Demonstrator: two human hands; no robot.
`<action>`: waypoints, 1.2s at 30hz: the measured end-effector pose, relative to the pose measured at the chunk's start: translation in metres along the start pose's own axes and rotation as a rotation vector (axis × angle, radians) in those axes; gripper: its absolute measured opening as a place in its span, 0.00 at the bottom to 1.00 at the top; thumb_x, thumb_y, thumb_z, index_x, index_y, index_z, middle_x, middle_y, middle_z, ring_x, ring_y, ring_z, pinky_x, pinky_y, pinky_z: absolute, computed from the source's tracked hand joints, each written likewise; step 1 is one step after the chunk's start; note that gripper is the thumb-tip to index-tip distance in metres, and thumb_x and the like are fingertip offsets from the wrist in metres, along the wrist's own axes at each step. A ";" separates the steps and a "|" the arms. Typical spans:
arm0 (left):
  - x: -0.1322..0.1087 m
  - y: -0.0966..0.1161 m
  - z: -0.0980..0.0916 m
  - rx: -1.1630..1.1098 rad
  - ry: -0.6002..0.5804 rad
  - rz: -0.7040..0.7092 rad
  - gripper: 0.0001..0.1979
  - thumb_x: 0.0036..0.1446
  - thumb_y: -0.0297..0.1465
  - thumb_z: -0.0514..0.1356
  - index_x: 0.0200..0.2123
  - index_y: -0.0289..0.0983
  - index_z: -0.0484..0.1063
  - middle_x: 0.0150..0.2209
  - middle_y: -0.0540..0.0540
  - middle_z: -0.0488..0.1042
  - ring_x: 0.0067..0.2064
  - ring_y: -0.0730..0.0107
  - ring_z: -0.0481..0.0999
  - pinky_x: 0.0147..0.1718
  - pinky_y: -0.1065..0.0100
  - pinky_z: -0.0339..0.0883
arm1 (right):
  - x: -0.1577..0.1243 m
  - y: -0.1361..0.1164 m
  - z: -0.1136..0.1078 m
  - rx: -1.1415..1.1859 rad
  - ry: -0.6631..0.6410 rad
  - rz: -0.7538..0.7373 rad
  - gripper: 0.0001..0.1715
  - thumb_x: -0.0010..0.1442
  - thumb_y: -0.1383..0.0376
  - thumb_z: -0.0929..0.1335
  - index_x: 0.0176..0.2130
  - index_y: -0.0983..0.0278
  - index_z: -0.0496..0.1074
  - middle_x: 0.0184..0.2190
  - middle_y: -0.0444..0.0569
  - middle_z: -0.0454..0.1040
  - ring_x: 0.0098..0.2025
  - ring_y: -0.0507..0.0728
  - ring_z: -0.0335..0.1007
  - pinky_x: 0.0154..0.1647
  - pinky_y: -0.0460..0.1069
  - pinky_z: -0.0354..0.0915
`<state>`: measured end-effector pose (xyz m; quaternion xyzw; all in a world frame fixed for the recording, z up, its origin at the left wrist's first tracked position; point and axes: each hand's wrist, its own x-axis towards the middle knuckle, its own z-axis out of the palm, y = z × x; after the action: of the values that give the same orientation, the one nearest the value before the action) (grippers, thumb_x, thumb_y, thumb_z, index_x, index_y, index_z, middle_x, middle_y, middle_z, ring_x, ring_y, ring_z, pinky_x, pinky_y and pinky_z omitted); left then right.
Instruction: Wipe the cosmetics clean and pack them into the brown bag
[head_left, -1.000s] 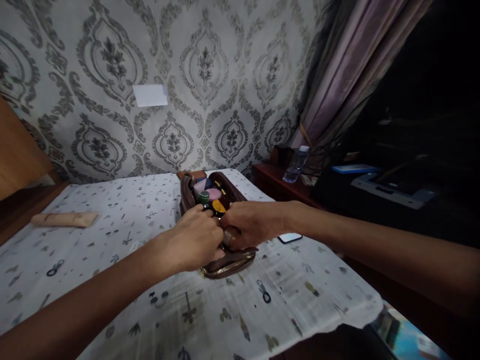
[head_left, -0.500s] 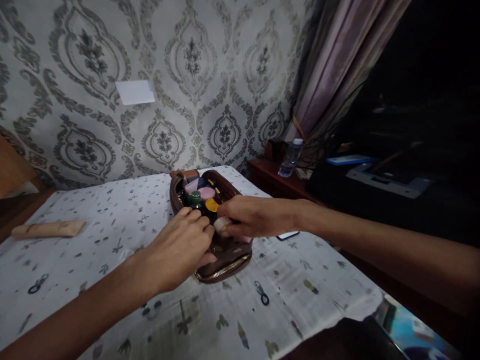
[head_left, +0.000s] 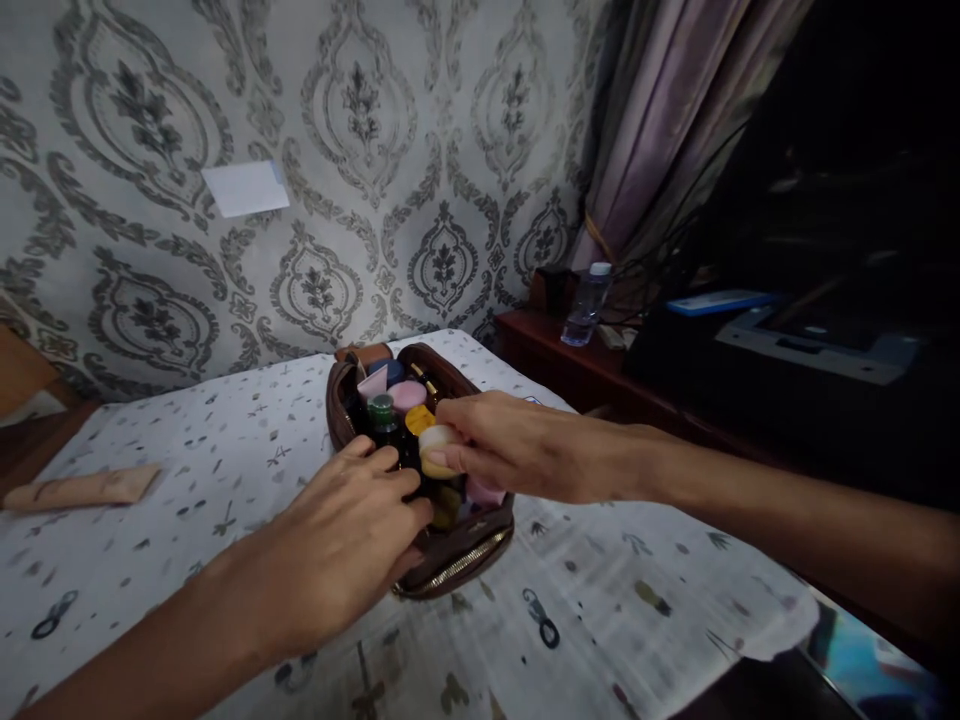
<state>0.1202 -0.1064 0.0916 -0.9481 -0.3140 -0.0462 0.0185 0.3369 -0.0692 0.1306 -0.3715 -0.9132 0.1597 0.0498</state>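
Note:
A brown zip pouch (head_left: 457, 560) lies open on the patterned cloth, packed with small cosmetics: a green-capped bottle (head_left: 381, 410), a pink round lid (head_left: 408, 394), a yellow lid (head_left: 419, 418). My right hand (head_left: 517, 445) pinches a small pale round jar (head_left: 436, 448) just above the pouch's opening. My left hand (head_left: 345, 525) rests on the pouch's near left side, fingers curled over its edge and touching the items inside.
A beige tube (head_left: 82, 487) lies far left on the cloth-covered table (head_left: 187, 470). A dark wooden side table (head_left: 570, 360) at right carries a water bottle (head_left: 587, 303). Dark equipment sits further right. Patterned wallpaper behind bears a white paper note (head_left: 244, 187).
My right hand has lifted the pale jar up out of the pouch. My left hand has stayed on the pouch. The view has shifted closer and slightly right.

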 end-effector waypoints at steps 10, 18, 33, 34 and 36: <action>0.004 0.004 -0.001 0.009 -0.021 -0.017 0.05 0.63 0.32 0.59 0.42 0.45 0.74 0.42 0.49 0.76 0.48 0.58 0.69 0.52 0.52 0.53 | -0.006 -0.006 -0.001 0.091 -0.004 0.012 0.12 0.68 0.64 0.62 0.31 0.64 0.65 0.30 0.46 0.70 0.31 0.52 0.63 0.32 0.47 0.56; 0.001 -0.006 0.008 -0.065 0.017 0.090 0.03 0.62 0.29 0.59 0.37 0.43 0.72 0.39 0.50 0.74 0.45 0.62 0.69 0.54 0.54 0.50 | -0.004 -0.002 -0.002 0.226 -0.026 -0.056 0.12 0.69 0.64 0.61 0.32 0.64 0.65 0.26 0.43 0.69 0.28 0.51 0.63 0.30 0.45 0.57; -0.003 0.007 -0.008 -0.050 0.150 0.099 0.11 0.61 0.24 0.54 0.45 0.37 0.72 0.41 0.46 0.78 0.43 0.60 0.74 0.55 0.54 0.55 | 0.002 0.003 -0.009 0.129 -0.181 -0.109 0.10 0.68 0.62 0.62 0.36 0.64 0.68 0.26 0.43 0.70 0.28 0.52 0.64 0.31 0.47 0.55; -0.003 0.007 -0.008 -0.066 0.144 0.089 0.10 0.61 0.24 0.54 0.43 0.37 0.72 0.40 0.46 0.78 0.43 0.60 0.73 0.55 0.54 0.56 | 0.004 0.004 -0.010 0.156 -0.210 -0.134 0.11 0.69 0.62 0.62 0.35 0.64 0.67 0.26 0.43 0.70 0.28 0.52 0.63 0.30 0.47 0.55; -0.003 0.007 -0.008 -0.100 0.117 0.073 0.08 0.61 0.25 0.54 0.40 0.38 0.72 0.40 0.47 0.77 0.42 0.61 0.73 0.54 0.55 0.56 | 0.008 0.006 -0.012 0.195 -0.257 -0.177 0.13 0.69 0.63 0.61 0.33 0.65 0.68 0.25 0.42 0.68 0.26 0.50 0.61 0.29 0.46 0.55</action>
<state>0.1212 -0.1143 0.0995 -0.9543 -0.2751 -0.1163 -0.0092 0.3374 -0.0562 0.1393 -0.2596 -0.9214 0.2886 -0.0178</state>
